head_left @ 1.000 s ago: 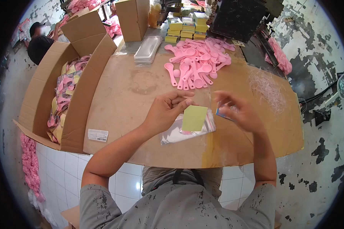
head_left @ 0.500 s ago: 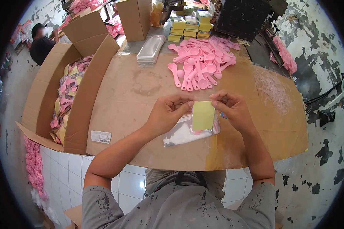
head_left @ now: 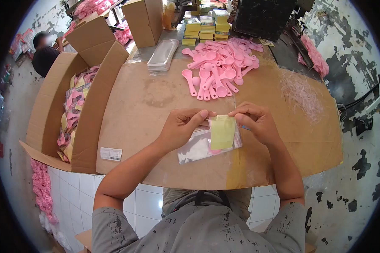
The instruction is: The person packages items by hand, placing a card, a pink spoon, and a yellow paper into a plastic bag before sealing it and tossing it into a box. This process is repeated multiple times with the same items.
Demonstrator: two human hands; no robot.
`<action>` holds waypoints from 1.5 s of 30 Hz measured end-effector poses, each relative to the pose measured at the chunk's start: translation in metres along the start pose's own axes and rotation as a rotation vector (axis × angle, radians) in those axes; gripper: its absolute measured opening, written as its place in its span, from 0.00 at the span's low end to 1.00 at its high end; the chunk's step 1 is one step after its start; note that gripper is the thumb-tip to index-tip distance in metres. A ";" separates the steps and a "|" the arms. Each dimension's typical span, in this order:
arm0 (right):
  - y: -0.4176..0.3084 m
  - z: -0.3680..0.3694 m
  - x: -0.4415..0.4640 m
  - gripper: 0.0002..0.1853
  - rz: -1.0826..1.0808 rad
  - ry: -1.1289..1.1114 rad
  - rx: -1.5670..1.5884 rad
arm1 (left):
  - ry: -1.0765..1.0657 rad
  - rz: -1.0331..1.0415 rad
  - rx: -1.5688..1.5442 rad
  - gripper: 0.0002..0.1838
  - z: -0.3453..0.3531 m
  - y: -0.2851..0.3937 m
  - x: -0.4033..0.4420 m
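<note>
A yellow card (head_left: 222, 133) sits inside a clear plastic bag (head_left: 215, 119), just in front of me at the near part of the table. My left hand (head_left: 182, 128) pinches the bag's upper left corner with its fingertips. At the upper right corner, my right hand (head_left: 256, 123) grips the bag between thumb and forefinger. Beneath the card lie more clear plastic bags (head_left: 191, 149), with a bit of pink showing below the card. A small blue-edged item by my right fingers is mostly hidden.
Pink measuring spoons (head_left: 218, 67) form a heap beyond my hands. Stacks of yellow cards (head_left: 207, 28) and clear bags (head_left: 162, 55) stand at the back. On the left is an open carton (head_left: 93, 126) of packed spoons. Plastic strips (head_left: 299, 95) lie right. Another person (head_left: 45, 55) is far left.
The card is now lower in the bag, with clear film visible over its top. My left thumb has lifted slightly from the bag's edge. The whole view has shifted a little.
</note>
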State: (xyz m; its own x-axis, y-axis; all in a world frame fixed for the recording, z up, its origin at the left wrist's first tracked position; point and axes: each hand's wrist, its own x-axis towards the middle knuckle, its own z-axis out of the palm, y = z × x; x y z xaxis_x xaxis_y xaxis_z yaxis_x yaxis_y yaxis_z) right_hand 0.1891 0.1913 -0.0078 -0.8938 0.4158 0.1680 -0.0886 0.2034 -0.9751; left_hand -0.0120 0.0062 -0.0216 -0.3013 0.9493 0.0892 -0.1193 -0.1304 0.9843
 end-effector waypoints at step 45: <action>0.015 -0.079 -0.016 0.15 0.172 0.030 -0.802 | -0.085 0.350 1.032 0.16 -0.002 -0.024 0.008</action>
State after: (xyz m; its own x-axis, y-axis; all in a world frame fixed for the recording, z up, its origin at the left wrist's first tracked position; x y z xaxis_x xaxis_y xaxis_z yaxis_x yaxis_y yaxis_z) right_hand 0.2373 0.2578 -0.0135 -0.8529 0.5204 0.0407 0.3999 0.7015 -0.5898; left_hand -0.0135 0.0161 -0.0449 -0.0932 0.9282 0.3603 0.8230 -0.1318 0.5525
